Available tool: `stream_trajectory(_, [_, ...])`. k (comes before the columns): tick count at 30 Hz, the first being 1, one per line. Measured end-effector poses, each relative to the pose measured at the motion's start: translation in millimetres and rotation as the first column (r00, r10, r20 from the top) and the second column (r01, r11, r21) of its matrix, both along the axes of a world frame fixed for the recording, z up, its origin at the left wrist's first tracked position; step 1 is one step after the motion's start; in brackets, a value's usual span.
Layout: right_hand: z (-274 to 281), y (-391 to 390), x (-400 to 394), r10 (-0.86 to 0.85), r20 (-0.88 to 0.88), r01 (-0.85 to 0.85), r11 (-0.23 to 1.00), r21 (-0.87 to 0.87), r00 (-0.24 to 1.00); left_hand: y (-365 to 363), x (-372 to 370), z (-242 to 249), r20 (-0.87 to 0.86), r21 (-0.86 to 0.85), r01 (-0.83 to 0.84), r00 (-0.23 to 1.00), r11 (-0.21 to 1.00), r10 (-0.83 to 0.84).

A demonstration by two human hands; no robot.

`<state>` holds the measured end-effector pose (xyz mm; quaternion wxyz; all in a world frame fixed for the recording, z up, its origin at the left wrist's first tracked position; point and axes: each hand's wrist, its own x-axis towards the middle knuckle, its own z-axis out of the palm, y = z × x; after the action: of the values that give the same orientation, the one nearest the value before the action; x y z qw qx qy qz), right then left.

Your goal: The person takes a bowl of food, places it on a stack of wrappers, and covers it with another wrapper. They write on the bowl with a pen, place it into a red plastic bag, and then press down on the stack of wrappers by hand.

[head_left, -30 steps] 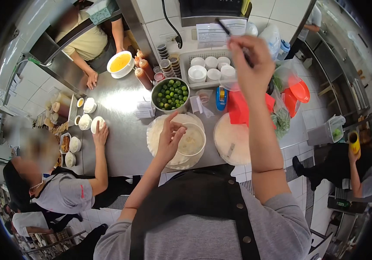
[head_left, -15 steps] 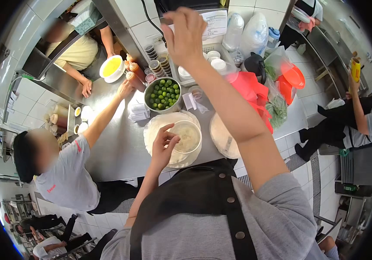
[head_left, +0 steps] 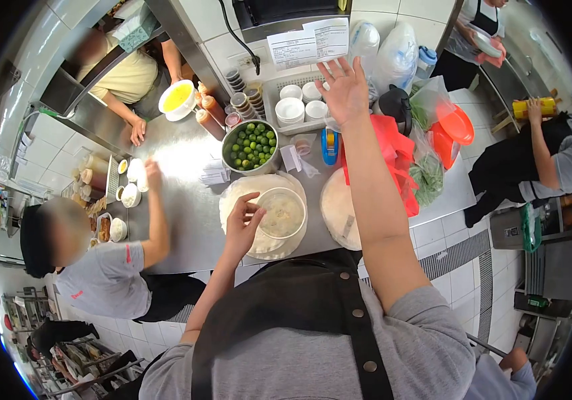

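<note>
My left hand (head_left: 240, 223) is at the left rim of a round white bowl (head_left: 284, 212), fingers curved and apart, thumb overlapping the edge. Pale, cloudy contents show inside the bowl. Beneath it lies a flat, round, whitish stack (head_left: 232, 193). My right hand (head_left: 347, 93) is raised, palm showing and fingers spread, with nothing in it. Its fingertips overlap the lower edge of printed paper slips (head_left: 306, 48) on the wall. Below that hand are a crate of small white bowls (head_left: 290, 110) and a blue tape dispenser (head_left: 330, 147).
A metal pot of green limes (head_left: 251, 147) stands behind the bowl, near orange sauce bottles (head_left: 211, 123). Red plastic bags (head_left: 392, 150) and bagged greens (head_left: 426, 180) are at right. A co-worker (head_left: 109, 267) reaches over the counter's left side; another person stands behind a yellow-filled bowl (head_left: 178, 100).
My right hand has moved right and down from in front of the slips, uncovering them and the tape dispenser. My left hand shifted slightly left. The co-worker's arm pulled back from the sauce bottles.
</note>
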<state>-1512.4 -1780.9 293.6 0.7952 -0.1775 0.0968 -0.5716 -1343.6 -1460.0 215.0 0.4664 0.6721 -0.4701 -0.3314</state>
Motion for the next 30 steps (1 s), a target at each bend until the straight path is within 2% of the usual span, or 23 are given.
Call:
stream_trajectory(2, [-4,-2,-3,0.058,-0.050,-0.064,0.988,-0.142,0.997,-8,0,-7,0.042,-0.004,-0.044,0.998,0.999,0.044])
stream_trajectory(3, [-7,-2,-5,0.069,-0.052,-0.076,0.987,-0.139,0.996,-12,1,-15,0.202,-0.040,-0.171,0.964,0.984,0.175])
stream_trajectory(4, [-10,0,-6,-0.032,-0.097,0.019,0.991,-0.132,0.995,-14,4,-25,0.351,-0.091,-0.289,0.886,0.953,0.303])
stream_trajectory(5, [-14,3,-5,-0.134,-0.143,0.116,0.985,-0.129,0.981,-16,14,-36,0.183,-0.011,-0.308,0.935,0.951,0.305])
stream_trajectory(6, [-20,11,-4,-0.127,-0.149,0.110,0.987,-0.121,0.981,-10,23,-46,0.181,-0.002,-0.313,0.934,0.950,0.309])
stream_trajectory(7, [-29,25,-5,-0.111,-0.224,0.097,0.992,-0.075,0.968,-8,24,-46,-0.075,0.190,-0.320,0.938,0.928,0.339])
stream_trajectory(8, [-38,40,-8,-0.096,-0.298,0.091,0.995,-0.030,0.950,-6,25,-47,-0.317,0.371,-0.264,0.865,0.890,0.389])
stream_trajectory(9, [-50,61,-10,0.003,-0.523,-0.048,0.996,-0.073,0.853,-1,25,-48,-0.351,0.428,-0.216,0.855,0.878,0.382])
stream_trajectory(10, [-70,85,-9,0.077,-0.717,-0.191,0.978,-0.079,0.692,4,24,-52,-0.359,0.430,-0.204,0.855,0.879,0.374])
stream_trajectory(11, [-118,104,-4,-0.059,-0.887,-0.326,0.917,-0.229,0.458,10,22,-57,-0.394,0.440,-0.189,0.838,0.878,0.378])
stream_trajectory(12, [-145,122,-10,-0.245,-0.948,-0.594,0.739,-0.319,0.204,15,18,-61,-0.428,0.450,-0.175,0.819,0.876,0.383])
stream_trajectory(14, [-190,159,-17,-0.017,-0.987,-0.716,0.687,-0.127,0.159,19,7,-63,-0.443,0.427,-0.198,0.805,0.882,0.395])
stream_trajectory(15, [-187,172,-18,-0.013,-0.988,-0.711,0.692,-0.121,0.156,20,4,-67,-0.468,0.418,-0.193,0.792,0.888,0.393])
stream_trajectory(17, [-170,190,-21,0.287,-0.947,-0.498,0.848,0.180,0.146,18,-1,-67,-0.482,0.423,-0.199,0.776,0.884,0.406])
stream_trajectory(18, [-177,190,-20,0.295,-0.945,-0.498,0.846,0.191,0.139,16,1,-69,-0.484,0.432,-0.197,0.773,0.880,0.411])
stream_trajectory(20, [-189,185,-18,-0.002,-1.000,-0.550,0.835,0.007,-0.016,11,6,-68,-0.541,0.457,-0.126,0.746,0.881,0.387])
stream_trajectory(21, [-193,183,-23,-0.004,-1.000,-0.556,0.831,0.008,-0.020,11,5,-67,-0.561,0.431,-0.123,0.739,0.894,0.373])
stream_trajectory(23, [-175,180,-36,-0.135,-0.986,-0.677,0.717,-0.169,0.103,5,1,-43,-0.587,0.409,-0.068,0.743,0.910,0.320])
stream_trajectory(24, [-160,180,-49,0.161,-0.962,-0.632,0.775,-0.017,0.222,3,-2,-29,-0.608,0.391,-0.009,0.749,0.920,0.265])
stream_trajectory(25, [-128,181,-64,0.432,-0.835,-0.608,0.778,0.155,0.340,-2,-6,-14,-0.607,0.389,-0.028,0.744,0.921,0.279])
stream_trajectory(27, [-77,182,-93,0.532,-0.724,-0.518,0.808,0.280,0.438,-18,-23,14,-0.607,0.350,0.142,0.787,0.926,0.109])
stream_trajectory(29, [-82,171,-136,0.301,-0.741,-0.503,0.863,-0.057,0.601,-38,-45,28,-0.577,0.249,0.233,0.815,0.940,-0.049])
stream_trajectory(30, [-71,166,-160,0.268,-0.744,-0.431,0.902,-0.029,0.612,-52,-65,40,-0.631,0.186,0.217,0.774,0.958,-0.053])
